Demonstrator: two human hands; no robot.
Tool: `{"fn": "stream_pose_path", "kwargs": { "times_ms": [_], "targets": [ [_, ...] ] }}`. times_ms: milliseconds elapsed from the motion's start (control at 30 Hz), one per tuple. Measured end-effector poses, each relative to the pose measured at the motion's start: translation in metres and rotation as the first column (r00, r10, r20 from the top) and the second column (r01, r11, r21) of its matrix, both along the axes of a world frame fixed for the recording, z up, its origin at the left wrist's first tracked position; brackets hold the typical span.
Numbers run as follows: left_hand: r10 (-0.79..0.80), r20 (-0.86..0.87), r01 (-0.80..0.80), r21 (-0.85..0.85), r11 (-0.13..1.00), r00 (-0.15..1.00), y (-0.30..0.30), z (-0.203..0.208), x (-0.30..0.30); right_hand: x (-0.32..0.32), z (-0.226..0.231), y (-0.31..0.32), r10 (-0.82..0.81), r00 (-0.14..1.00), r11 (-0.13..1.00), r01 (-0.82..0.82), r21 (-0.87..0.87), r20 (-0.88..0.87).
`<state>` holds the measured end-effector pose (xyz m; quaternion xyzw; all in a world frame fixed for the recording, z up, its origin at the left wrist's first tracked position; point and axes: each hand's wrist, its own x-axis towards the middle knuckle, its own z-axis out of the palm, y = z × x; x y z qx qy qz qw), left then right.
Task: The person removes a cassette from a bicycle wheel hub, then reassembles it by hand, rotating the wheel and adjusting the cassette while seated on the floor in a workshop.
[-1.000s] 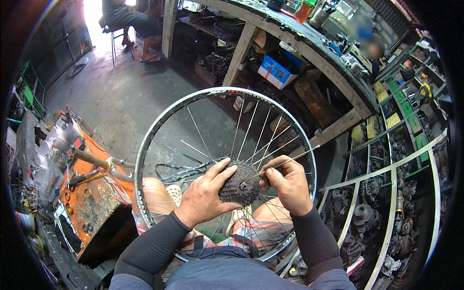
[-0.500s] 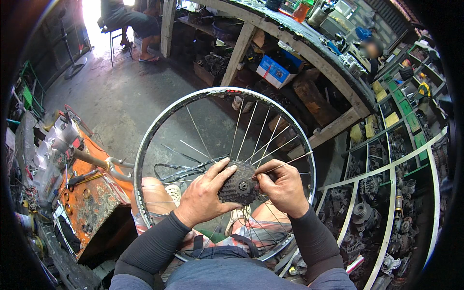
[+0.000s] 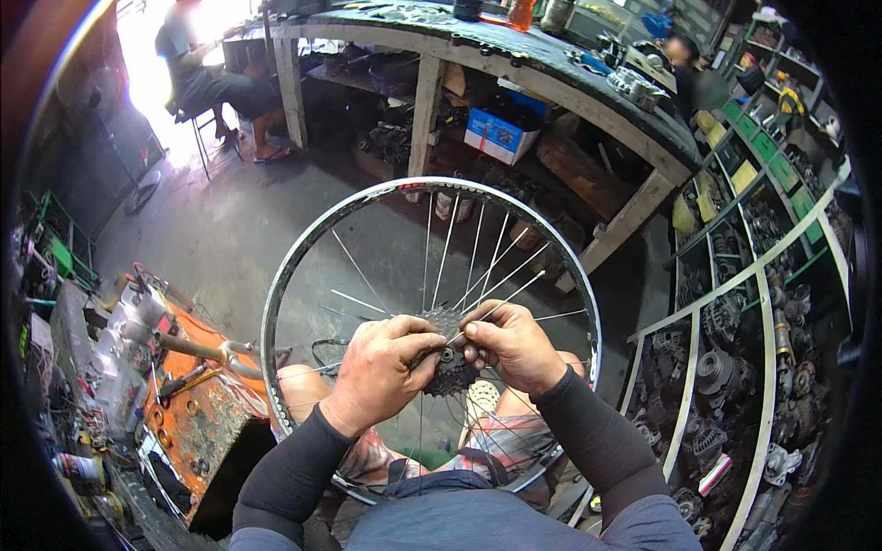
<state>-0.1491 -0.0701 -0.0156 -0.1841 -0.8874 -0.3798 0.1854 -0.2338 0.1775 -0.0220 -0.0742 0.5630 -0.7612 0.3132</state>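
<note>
A bicycle wheel (image 3: pixel 441 185) with a black rim and only some of its spokes fitted rests across my lap. At its middle sits a dark, greasy cassette (image 3: pixel 452 376) of stacked sprockets. My right hand (image 3: pixel 516 347) pinches a thin metal spoke (image 3: pixel 525 288), which slants up to the right from the hub. Just left of it, my left hand (image 3: pixel 390 363) is closed, its thumb and fingers pinched at the spoke's lower end over the cassette. The fingers hide that end and part of the hub.
At my left stands an orange, paint-worn box (image 3: pixel 216 441) with tools, metal rings and a metal tube (image 3: pixel 188 346). A long workbench (image 3: pixel 542 73) runs across the back, a blue box (image 3: pixel 496 136) beneath. Shelves (image 3: pixel 675 432) of metal parts flank my right. A person (image 3: pixel 220 87) sits far left.
My left hand has gone from lying spread over the cassette to pinching beside my right hand. The spoke in my right hand now points more steeply upward. The view has shifted slightly.
</note>
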Motion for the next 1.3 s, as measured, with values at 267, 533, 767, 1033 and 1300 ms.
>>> {"fn": "stream_pose_path", "kwargs": {
  "times_ms": [267,533,767,1033,1300],
  "targets": [
    [-0.146,0.057,0.156,-0.303,0.94,0.988,-0.001,0.028,-0.018,0.01,0.01,0.011,-0.096,0.966,0.991,0.115,0.069,-0.24],
    [-0.212,-0.032,0.194,-0.297,0.935,0.977,-0.005,0.014,-0.024,0.027,0.013,0.03,-0.204,0.954,0.978,0.208,-0.003,-0.22],
    [-0.06,-0.072,0.069,0.122,0.99,0.996,-0.018,-0.034,0.044,0.04,0.015,0.027,-0.113,0.914,0.984,0.157,0.083,-0.39],
    [0.499,0.034,-0.497,-0.057,0.866,0.866,-0.092,-0.026,-0.013,0.038,0.032,0.009,-0.038,0.83,0.955,0.194,0.223,-0.556],
    [0.445,0.053,-0.443,-0.04,0.895,0.894,-0.048,-0.024,-0.036,0.025,0.045,0.004,0.103,0.756,0.883,0.23,0.409,-0.647]
  ]
}}
